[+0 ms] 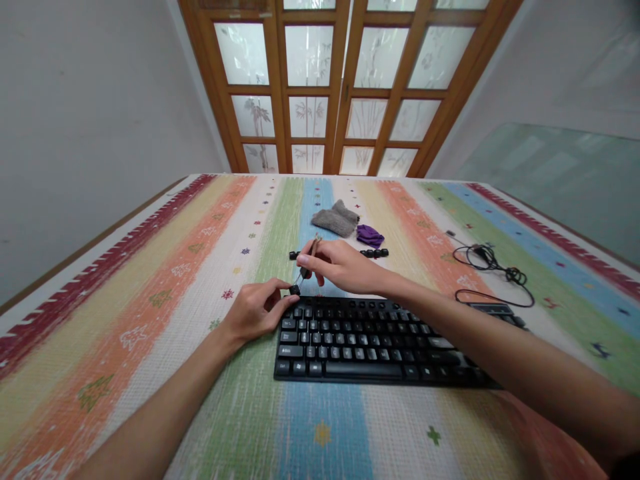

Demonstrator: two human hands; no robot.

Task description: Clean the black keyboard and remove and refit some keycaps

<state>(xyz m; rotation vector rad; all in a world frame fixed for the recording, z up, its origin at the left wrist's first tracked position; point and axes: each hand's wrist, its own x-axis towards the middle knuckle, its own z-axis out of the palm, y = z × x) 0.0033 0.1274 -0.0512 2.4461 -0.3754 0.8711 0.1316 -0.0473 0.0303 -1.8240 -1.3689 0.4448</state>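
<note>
A black keyboard (363,371) lies in front of me, its upper left corner beside my hands. My left hand (256,308) is closed, thumb and forefinger pinching a small black keycap (295,290) just above that corner. My right hand (337,264) grips a keycap puller (305,271) with a dark handle, tilted down to the left. Its thin wire prongs reach the keycap between my left fingers. Behind my right hand runs a row of loose black keycaps (375,253), partly hidden by the hand. My right forearm covers the keyboard's right part.
Beyond the keycap row lie a crumpled grey cloth (334,219) and a purple cloth (370,236). A coiled black cable (515,275) rests to the right of the keyboard. Underneath is a striped tablecloth (165,347). Wooden glazed doors (343,93) stand past the far edge.
</note>
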